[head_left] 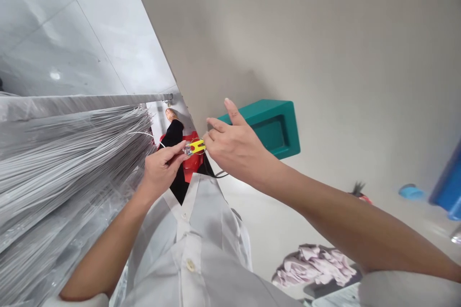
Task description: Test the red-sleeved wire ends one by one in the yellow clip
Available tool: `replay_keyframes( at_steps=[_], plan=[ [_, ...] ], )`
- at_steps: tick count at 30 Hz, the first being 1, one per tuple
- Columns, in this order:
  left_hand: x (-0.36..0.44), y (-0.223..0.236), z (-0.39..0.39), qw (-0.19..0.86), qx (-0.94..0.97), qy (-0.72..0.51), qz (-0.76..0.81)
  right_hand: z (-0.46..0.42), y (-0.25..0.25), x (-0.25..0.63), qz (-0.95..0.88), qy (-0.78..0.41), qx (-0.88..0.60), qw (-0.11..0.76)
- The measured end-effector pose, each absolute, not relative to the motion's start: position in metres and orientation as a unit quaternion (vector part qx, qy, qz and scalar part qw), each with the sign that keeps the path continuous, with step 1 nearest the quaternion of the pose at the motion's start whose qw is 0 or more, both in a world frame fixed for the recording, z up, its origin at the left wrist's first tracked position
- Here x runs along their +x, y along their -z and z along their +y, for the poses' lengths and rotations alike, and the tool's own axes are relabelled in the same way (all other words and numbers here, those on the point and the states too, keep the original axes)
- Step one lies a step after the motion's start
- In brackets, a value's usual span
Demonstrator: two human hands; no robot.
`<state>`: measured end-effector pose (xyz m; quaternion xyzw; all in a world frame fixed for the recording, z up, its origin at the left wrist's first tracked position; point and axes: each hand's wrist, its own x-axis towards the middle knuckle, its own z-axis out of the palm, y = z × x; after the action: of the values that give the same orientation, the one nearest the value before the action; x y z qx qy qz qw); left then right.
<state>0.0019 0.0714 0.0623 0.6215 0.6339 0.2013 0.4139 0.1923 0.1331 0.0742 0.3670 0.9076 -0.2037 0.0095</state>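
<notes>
My left hand [163, 165] is closed in a pinch, thumb and forefinger at the shiny metal end of a small yellow tool that looks like thread snips [197, 146]. On the tool's other end, the curled lower fingers of my right hand [236, 146] hold on, while its thumb and forefinger stretch out free. A thin ring shows around the yellow part. One loose white wire [144, 133] arcs from a bundle of grey-white wires [90, 153] towards my left hand; whether the fingers also grip it is hidden.
Along the left, the long wire bundle lies beside a wrapped rail [86, 103]. A green plastic bin [293, 129] stands on the floor past my right hand, a red object [190, 168] below my hands. Pinkish cloth [313, 266], a blue lid-like piece [411, 192] and a blue container [448, 184] are at the right.
</notes>
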Motion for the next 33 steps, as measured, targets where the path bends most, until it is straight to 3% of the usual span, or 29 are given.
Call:
replay_keyframes(
  at_steps=[11, 27, 33],
  plan=[
    [0.002, -0.064, 0.074, 0.411, 0.644, -0.179, 0.62, 0.135, -0.08, 0.191, 0.905, 0.198, 0.374, 0.038],
    [-0.009, -0.064, 0.065, 0.384, 0.633, -0.168, 0.651, 0.13, -0.071, 0.197, 0.887, 0.251, 0.386, -0.029],
    [-0.008, -0.073, 0.064, 0.467, 0.462, -0.25, 0.711, 0.129, -0.082, 0.196, 0.888, 0.256, 0.374, -0.079]
  ],
)
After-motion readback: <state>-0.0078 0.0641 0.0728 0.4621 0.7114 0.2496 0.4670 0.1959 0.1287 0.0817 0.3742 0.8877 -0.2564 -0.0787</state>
